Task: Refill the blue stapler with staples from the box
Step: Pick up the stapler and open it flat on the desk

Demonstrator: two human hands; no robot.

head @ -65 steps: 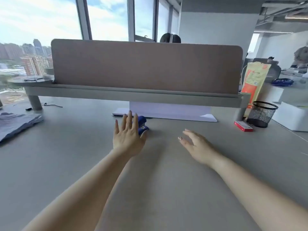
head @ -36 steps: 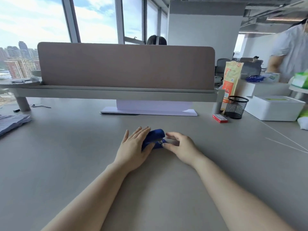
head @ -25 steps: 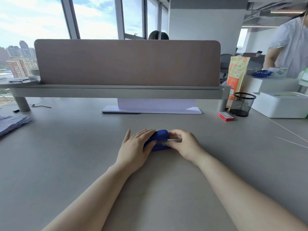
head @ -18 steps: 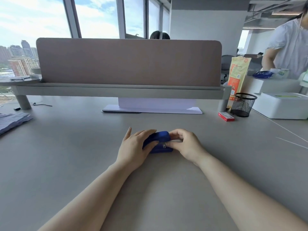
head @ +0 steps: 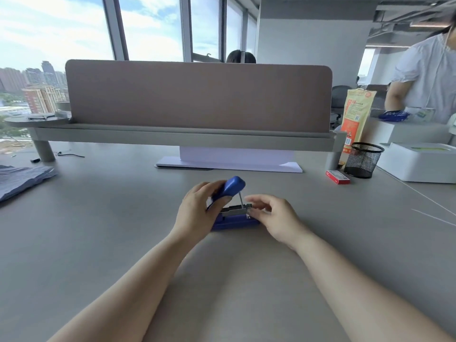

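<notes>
Blue plastic stapler (head: 234,219) on grey tabletop (head: 98,230): left hand (head: 199,213) grips raised lid, right hand (head: 274,218) loosely open at magazine; next, fetch red staple box (head: 337,176) right of it.

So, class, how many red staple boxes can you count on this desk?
1. The red staple box lies flat on the desk, right of the blue stapler and beside the mesh pen cup. Others may be hidden behind the partition.
</notes>
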